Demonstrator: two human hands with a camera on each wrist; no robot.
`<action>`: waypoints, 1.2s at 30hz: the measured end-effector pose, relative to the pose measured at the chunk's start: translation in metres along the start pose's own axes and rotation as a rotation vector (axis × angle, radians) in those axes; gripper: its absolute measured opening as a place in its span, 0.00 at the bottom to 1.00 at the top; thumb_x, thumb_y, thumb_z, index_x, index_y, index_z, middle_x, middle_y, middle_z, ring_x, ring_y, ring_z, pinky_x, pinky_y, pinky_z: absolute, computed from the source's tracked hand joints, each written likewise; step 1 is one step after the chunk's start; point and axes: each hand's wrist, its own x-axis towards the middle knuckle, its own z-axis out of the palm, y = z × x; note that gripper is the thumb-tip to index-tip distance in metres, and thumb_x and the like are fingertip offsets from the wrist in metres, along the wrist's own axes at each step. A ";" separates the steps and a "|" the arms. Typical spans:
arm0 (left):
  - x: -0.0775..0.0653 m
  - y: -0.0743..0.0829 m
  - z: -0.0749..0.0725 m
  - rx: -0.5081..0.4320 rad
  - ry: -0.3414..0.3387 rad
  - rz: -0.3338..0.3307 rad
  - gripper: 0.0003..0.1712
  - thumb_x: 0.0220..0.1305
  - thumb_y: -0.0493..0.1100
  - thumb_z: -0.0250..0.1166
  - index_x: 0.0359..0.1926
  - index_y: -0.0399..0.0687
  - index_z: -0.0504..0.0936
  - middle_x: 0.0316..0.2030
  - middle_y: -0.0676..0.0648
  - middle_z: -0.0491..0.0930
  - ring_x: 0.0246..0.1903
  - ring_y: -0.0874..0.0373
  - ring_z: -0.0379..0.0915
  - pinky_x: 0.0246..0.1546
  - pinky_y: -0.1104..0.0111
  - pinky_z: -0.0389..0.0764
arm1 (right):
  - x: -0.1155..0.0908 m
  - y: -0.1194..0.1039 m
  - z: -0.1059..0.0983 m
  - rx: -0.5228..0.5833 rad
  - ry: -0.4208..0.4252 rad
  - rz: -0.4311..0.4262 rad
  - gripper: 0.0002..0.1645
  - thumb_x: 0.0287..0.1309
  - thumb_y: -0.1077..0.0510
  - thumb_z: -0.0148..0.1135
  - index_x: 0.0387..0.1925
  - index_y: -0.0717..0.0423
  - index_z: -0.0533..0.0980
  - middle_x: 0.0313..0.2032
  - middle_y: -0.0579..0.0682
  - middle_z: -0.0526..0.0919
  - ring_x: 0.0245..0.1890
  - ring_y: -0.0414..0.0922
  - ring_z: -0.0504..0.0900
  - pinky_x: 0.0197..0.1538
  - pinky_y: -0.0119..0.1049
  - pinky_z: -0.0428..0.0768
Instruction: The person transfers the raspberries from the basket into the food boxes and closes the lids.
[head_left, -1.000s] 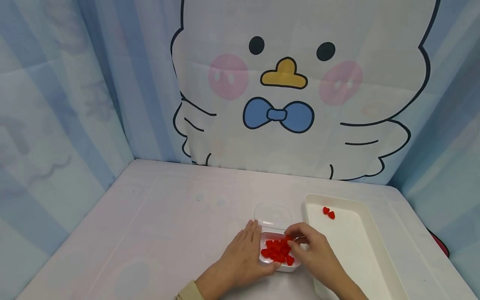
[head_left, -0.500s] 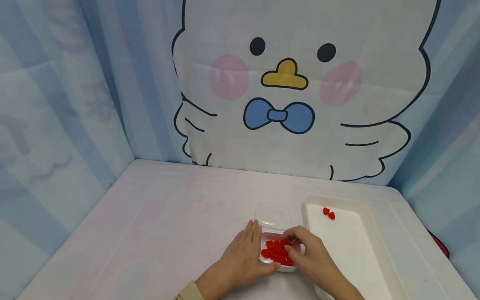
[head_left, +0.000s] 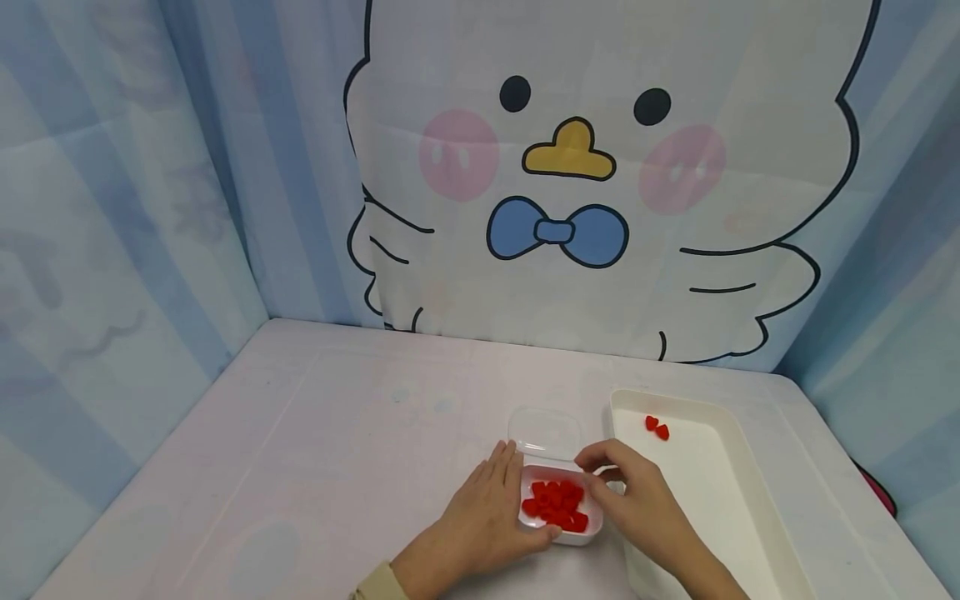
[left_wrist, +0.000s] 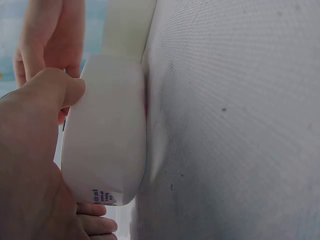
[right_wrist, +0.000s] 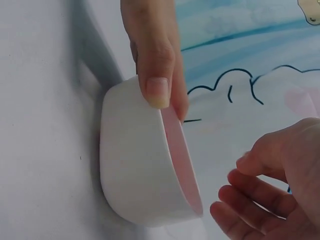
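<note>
A small white plastic box (head_left: 576, 539) stands on the table, its clear lid (head_left: 546, 433) folded back behind it. Inside lies a heap of small red pieces (head_left: 555, 502). My left hand (head_left: 480, 512) holds the box from the left: the fingers lie along its side, and the thumb (right_wrist: 158, 90) hooks over the front rim. At the right rim hovers my right hand (head_left: 637, 500), its fingers loosely bent. In the right wrist view nothing shows between the thumb and fingers of this hand (right_wrist: 275, 185), and it is apart from the box.
To the right lies a shallow white tray (head_left: 720, 492), partly behind my right forearm. Two red pieces (head_left: 657, 427), seemingly heart-shaped, lie near its back left corner. Patterned blue and white curtains (head_left: 135, 250) hang behind the table and at both sides.
My right hand reached down over the heap of red pieces, then drew back to the right rim with its fingers free. The left hand and box have stayed in place.
</note>
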 end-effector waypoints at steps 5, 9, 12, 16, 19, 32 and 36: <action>0.000 0.001 0.000 -0.018 -0.010 -0.020 0.61 0.53 0.75 0.61 0.76 0.42 0.53 0.76 0.42 0.55 0.76 0.47 0.50 0.71 0.50 0.65 | 0.003 0.005 -0.010 -0.035 0.045 -0.055 0.13 0.58 0.68 0.65 0.42 0.50 0.79 0.40 0.47 0.85 0.40 0.42 0.83 0.48 0.36 0.86; 0.000 0.000 -0.001 -0.027 -0.021 -0.031 0.62 0.52 0.75 0.62 0.76 0.43 0.53 0.76 0.43 0.55 0.76 0.47 0.49 0.71 0.50 0.64 | 0.008 0.010 -0.017 -0.066 0.085 -0.052 0.13 0.59 0.68 0.64 0.43 0.51 0.79 0.41 0.47 0.85 0.42 0.43 0.83 0.48 0.38 0.86; 0.000 0.000 0.000 -0.033 -0.031 -0.037 0.62 0.52 0.75 0.62 0.76 0.43 0.52 0.77 0.43 0.54 0.77 0.48 0.48 0.72 0.50 0.63 | 0.012 0.017 -0.022 -0.085 0.125 -0.051 0.12 0.60 0.67 0.63 0.43 0.51 0.79 0.41 0.47 0.85 0.42 0.40 0.82 0.47 0.38 0.86; 0.000 0.000 -0.001 -0.037 -0.037 -0.038 0.61 0.53 0.75 0.61 0.76 0.43 0.52 0.77 0.44 0.53 0.77 0.48 0.48 0.72 0.50 0.63 | 0.016 0.027 -0.029 -0.121 0.172 -0.059 0.11 0.60 0.67 0.62 0.43 0.53 0.79 0.40 0.47 0.85 0.40 0.36 0.81 0.46 0.35 0.85; -0.001 0.001 -0.001 -0.033 -0.034 -0.033 0.61 0.53 0.74 0.61 0.76 0.43 0.52 0.77 0.43 0.54 0.77 0.48 0.48 0.72 0.50 0.63 | 0.019 0.035 -0.034 -0.150 0.190 -0.043 0.11 0.60 0.68 0.62 0.43 0.54 0.79 0.40 0.48 0.85 0.41 0.36 0.80 0.45 0.29 0.83; 0.000 0.003 -0.001 -0.012 -0.020 -0.025 0.60 0.54 0.74 0.60 0.76 0.42 0.53 0.77 0.43 0.55 0.77 0.48 0.49 0.72 0.51 0.64 | 0.032 0.063 -0.052 -0.171 0.217 0.090 0.11 0.63 0.65 0.58 0.46 0.61 0.78 0.45 0.57 0.83 0.47 0.52 0.80 0.42 0.11 0.70; 0.001 0.003 0.000 -0.015 -0.023 -0.027 0.60 0.54 0.74 0.60 0.76 0.43 0.53 0.77 0.44 0.55 0.77 0.48 0.48 0.72 0.51 0.63 | 0.035 0.071 -0.054 -0.188 0.209 0.153 0.13 0.65 0.63 0.57 0.49 0.63 0.76 0.48 0.61 0.81 0.49 0.55 0.79 0.49 0.29 0.82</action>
